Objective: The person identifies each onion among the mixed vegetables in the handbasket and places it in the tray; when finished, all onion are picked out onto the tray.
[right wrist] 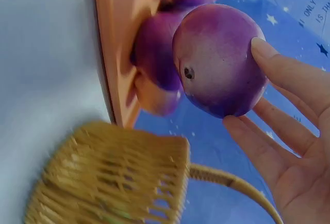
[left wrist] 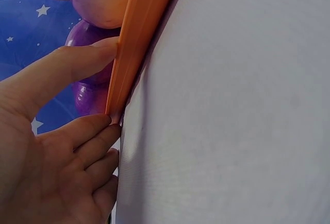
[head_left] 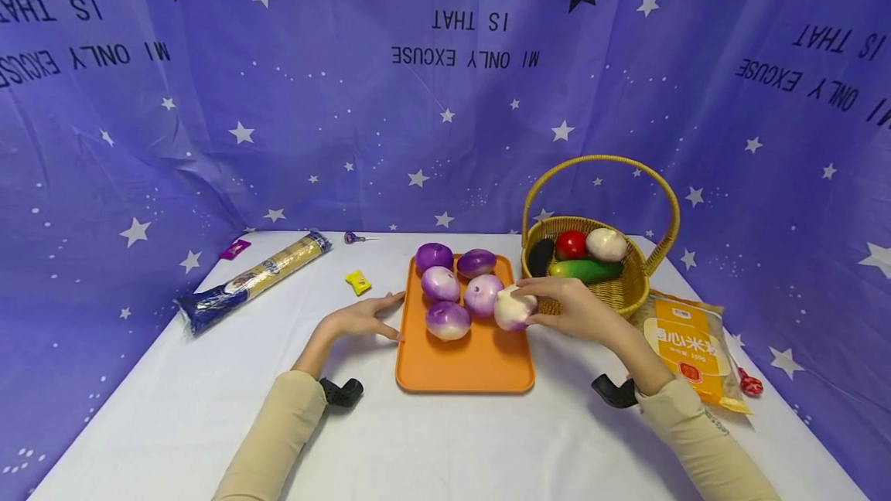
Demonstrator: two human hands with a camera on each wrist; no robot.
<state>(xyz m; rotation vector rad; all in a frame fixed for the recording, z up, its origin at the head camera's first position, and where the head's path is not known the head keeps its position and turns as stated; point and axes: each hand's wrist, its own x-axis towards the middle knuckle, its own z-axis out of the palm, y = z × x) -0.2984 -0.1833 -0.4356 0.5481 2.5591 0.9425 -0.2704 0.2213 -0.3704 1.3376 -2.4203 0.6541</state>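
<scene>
My right hand [head_left: 574,308] pinches a purple-and-white turnip [head_left: 513,309] between thumb and fingertips, over the right side of an orange tray [head_left: 466,377]. The right wrist view shows this turnip [right wrist: 219,59] raised off the tray, its small dark stem spot facing the camera. Several more turnips [head_left: 448,321] sit grouped on the upper part of the tray. At the tray's left edge is my left hand [head_left: 358,319], thumb and fingers spread. In the left wrist view its thumb [left wrist: 90,59] and fingertips touch the tray's rim [left wrist: 126,54].
A wicker basket [head_left: 636,284] with a tall handle holds a tomato [head_left: 571,244], a white turnip [head_left: 606,245], a cucumber [head_left: 585,270] and a dark eggplant [head_left: 540,258]. Beside it lie a yellow grain bag [head_left: 685,346] and red lollipop [head_left: 750,383]. Noodles [head_left: 254,281] and yellow candy [head_left: 358,282] lie left.
</scene>
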